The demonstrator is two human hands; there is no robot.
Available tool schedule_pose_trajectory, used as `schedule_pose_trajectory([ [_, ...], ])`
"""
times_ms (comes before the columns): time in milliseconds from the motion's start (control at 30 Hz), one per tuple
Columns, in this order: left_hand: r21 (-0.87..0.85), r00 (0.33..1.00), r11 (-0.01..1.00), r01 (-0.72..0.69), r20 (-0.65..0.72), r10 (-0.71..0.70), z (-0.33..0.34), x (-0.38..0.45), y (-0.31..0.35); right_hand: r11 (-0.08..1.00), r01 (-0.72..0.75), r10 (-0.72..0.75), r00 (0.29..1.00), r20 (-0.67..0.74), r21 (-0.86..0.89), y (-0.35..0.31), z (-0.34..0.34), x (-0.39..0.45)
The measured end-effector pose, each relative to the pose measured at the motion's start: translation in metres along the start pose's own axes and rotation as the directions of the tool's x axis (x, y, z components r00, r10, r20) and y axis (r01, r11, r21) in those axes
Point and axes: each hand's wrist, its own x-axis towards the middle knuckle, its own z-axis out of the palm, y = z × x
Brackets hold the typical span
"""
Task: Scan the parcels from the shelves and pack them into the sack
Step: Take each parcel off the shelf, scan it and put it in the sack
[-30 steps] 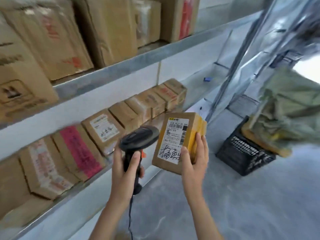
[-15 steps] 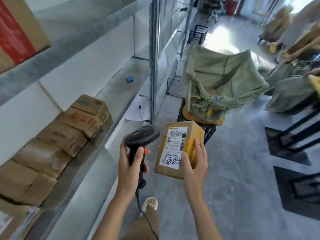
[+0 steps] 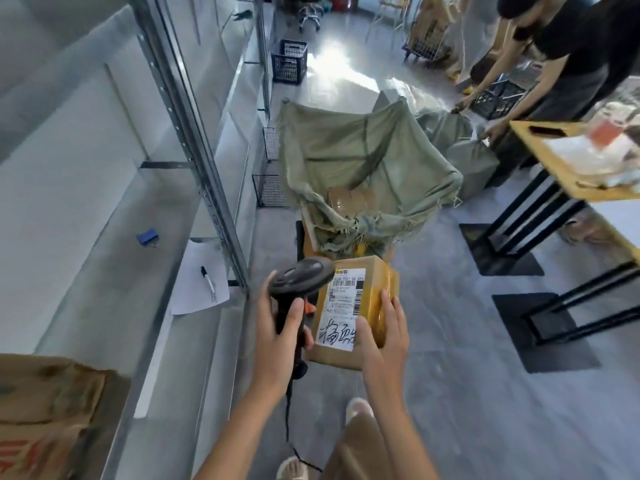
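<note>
Down the aisle from the head camera, the only view going: the right hand (image 3: 381, 337) holds a parcel (image 3: 356, 306) with its grip wrapped round the near right corner, thumb lying across the white label and fingers curled along the taped side. The left hand (image 3: 280, 337) has its grip closed round the handle of a barcode scanner (image 3: 300, 277), whose head sits just beside the top left corner of the parcel, cord hanging down toward the floor.

Progress-wise, I'd say this is mid-job. The green sack (image 3: 363, 174) stands open just ahead, and at least one taped box (image 3: 349, 199) already lies inside it, so some packing is done. The parcel in hand is not yet in the sack; whether it has been scanned I can't tell from this.

What's left: the shelf (image 3: 114, 258) on the left looks mostly bare here, just a sheet of paper (image 3: 197, 289), a pen (image 3: 207, 278) and a small blue thing (image 3: 147, 236), but a cardboard box (image 3: 48, 417) shows at the bottom left corner, so more parcels probably wait.
</note>
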Motion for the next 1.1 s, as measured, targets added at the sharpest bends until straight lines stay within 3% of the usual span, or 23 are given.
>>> schedule_pose_trajectory([
  [233, 0.037, 0.998, 0.999, 0.038, -0.057, -0.036, 0.046, 0.109, -0.026, 1.0, -0.024, 0.025, 0.999, 0.031, -0.011, 0.007, 0.02, 0.121],
  [533, 0.028, 0.984, 1.0, -0.005, -0.176, 0.01, 0.121, 0.253, -0.014, 0.997, -0.003, 0.001, 1.0, 0.029, 0.079, -0.015, 0.018, 0.296],
  [733, -0.023, 0.971, 1.0, 0.02, -0.238, -0.025, 0.136, 0.322, -0.002, 0.997, -0.051, 0.041, 0.987, 0.156, 0.058, -0.03, 0.063, 0.378],
  [933, -0.087, 0.971, 0.992, 0.093, -0.214, -0.11, 0.138, 0.377, -0.01, 0.98, 0.022, 0.024, 0.974, 0.227, -0.199, -0.02, 0.135, 0.456],
  [1100, -0.095, 0.956, 0.976, 0.195, -0.204, -0.211, 0.13, 0.404, -0.024, 0.825, 0.117, 0.072, 0.949, 0.308, -0.552, 0.005, 0.212, 0.504],
])
